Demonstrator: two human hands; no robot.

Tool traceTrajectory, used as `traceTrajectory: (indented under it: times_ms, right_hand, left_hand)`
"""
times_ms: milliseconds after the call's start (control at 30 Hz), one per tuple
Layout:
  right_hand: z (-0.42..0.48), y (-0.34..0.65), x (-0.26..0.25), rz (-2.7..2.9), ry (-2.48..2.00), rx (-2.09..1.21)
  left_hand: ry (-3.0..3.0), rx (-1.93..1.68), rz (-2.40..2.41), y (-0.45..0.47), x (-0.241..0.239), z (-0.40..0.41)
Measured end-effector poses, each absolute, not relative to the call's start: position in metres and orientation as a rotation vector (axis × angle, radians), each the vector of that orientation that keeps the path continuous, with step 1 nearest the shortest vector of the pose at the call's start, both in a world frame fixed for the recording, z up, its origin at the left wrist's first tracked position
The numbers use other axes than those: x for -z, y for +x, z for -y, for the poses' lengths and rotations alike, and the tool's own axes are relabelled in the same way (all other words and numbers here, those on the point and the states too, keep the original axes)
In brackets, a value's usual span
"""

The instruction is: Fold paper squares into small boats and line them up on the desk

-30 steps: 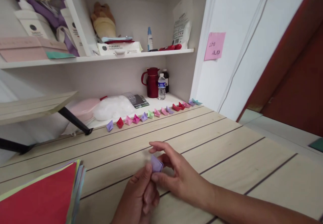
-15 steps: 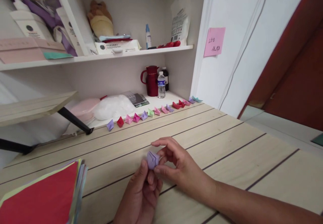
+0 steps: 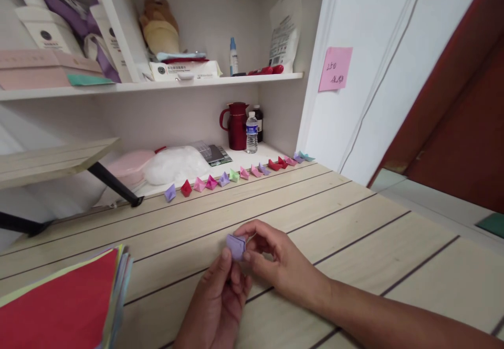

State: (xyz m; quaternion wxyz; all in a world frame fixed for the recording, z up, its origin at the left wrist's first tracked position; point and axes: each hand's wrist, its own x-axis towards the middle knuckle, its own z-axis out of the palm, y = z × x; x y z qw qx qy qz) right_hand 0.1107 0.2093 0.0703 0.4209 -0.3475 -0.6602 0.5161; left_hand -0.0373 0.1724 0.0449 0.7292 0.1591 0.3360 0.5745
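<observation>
A small folded piece of purple paper (image 3: 236, 246) is held up over the table between both hands. My left hand (image 3: 218, 296) pinches its lower edge between thumb and fingers. On its right side, the thumb and fingertips of my right hand (image 3: 275, 257) grip the paper's edge. Along the back of the table runs a row of several small folded paper boats, among them a purple boat (image 3: 170, 192), a red boat (image 3: 186, 188) and a green boat (image 3: 234, 175).
A stack of coloured paper (image 3: 59, 302), red on top, lies at the front left. A small raised wooden stand (image 3: 59, 160) with black legs is behind it. On the shelf at the back are a red jug (image 3: 237, 128), a water bottle (image 3: 251, 133) and a white plastic bag (image 3: 177, 166).
The purple paper has gone from a partly opened, creased shape to a flat, squarish one. My right fingers have closed in on its edge. The view has shifted slightly.
</observation>
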Motion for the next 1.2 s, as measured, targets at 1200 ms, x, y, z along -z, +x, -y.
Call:
traceTrajectory:
  times_ms: [1200]
  right_hand:
    - [-0.219,0.111,-0.065,0.716,-0.579,-1.971]
  left_hand:
    - [1.459,-1.742,-1.376,-0.031,-0.034,-0.175]
